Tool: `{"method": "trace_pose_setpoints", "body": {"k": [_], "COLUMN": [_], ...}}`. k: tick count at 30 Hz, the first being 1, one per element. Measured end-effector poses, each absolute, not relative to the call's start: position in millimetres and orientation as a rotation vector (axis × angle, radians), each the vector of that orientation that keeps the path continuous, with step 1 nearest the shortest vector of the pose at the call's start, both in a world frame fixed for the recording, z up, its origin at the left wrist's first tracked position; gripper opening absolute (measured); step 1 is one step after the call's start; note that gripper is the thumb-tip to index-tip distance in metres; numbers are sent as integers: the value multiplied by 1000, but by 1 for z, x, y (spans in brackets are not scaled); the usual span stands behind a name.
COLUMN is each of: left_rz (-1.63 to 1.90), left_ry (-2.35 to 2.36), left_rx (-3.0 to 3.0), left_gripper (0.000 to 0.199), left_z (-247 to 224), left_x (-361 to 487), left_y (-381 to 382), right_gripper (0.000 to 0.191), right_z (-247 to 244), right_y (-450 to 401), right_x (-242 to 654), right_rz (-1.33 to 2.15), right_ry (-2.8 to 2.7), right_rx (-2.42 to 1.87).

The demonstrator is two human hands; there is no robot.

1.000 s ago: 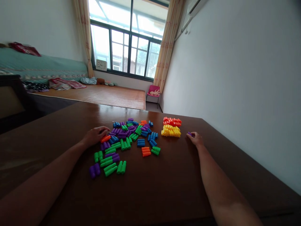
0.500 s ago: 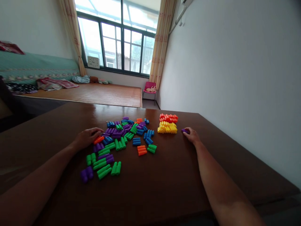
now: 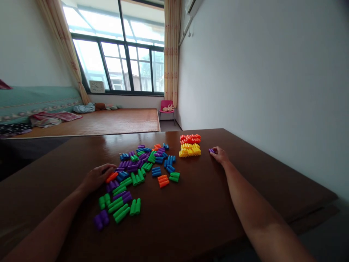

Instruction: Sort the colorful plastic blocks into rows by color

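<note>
On the right of the table my right hand (image 3: 219, 155) is closed on a small purple plastic block (image 3: 211, 150) made of joined tubes, low at the tabletop. My left hand (image 3: 98, 176) rests at the left edge of a loose pile, fingers stretched out and nothing visibly gripped. Right beside its fingers lies an orange block (image 3: 111, 177); whether they touch it I cannot tell. The pile mixes purple blocks (image 3: 132, 168), green blocks (image 3: 137, 178), and blue blocks (image 3: 156, 171). Between my hands, yellow blocks (image 3: 190, 150) stand in a tight row, with red-orange blocks (image 3: 190, 139) lined up behind.
The brown table (image 3: 191, 211) has a glossy top, with a white wall (image 3: 259, 80) along its right. Beyond it are a low bed (image 3: 122, 122) with cloths, a pink chair (image 3: 167, 105) and a window with a clock (image 3: 97, 86) on its sill.
The view has tilted up and turned slightly right, so the scene sits lower and further left. Both hands keep nearly the same places; the purple block stays in my right hand.
</note>
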State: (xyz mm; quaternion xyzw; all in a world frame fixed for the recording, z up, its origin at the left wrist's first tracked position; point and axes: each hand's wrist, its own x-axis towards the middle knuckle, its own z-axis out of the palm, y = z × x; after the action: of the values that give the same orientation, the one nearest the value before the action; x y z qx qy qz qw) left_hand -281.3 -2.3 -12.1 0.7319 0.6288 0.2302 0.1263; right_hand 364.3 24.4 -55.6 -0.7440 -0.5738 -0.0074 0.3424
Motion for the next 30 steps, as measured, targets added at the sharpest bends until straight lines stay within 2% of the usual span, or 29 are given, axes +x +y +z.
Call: {"method": "trace_pose_setpoints", "body": {"k": [5, 10, 30], "left_rz": [695, 679, 706], "left_ry": [1800, 1848, 1871], "left_rx": [2143, 2133, 2141], "left_gripper": [51, 49, 47], "left_z": [-12, -15, -4], "left_x": [-281, -281, -265], "left_y": [-1, 1, -16], "right_gripper": [21, 23, 29], "right_z": [-59, -57, -65], "right_y": [27, 37, 55], "right_x": [368, 366, 379], "right_rz": [-123, -190, 38], "right_ry": [-1513, -1582, -1523], "right_rx": [-1933, -1952, -1875]}}
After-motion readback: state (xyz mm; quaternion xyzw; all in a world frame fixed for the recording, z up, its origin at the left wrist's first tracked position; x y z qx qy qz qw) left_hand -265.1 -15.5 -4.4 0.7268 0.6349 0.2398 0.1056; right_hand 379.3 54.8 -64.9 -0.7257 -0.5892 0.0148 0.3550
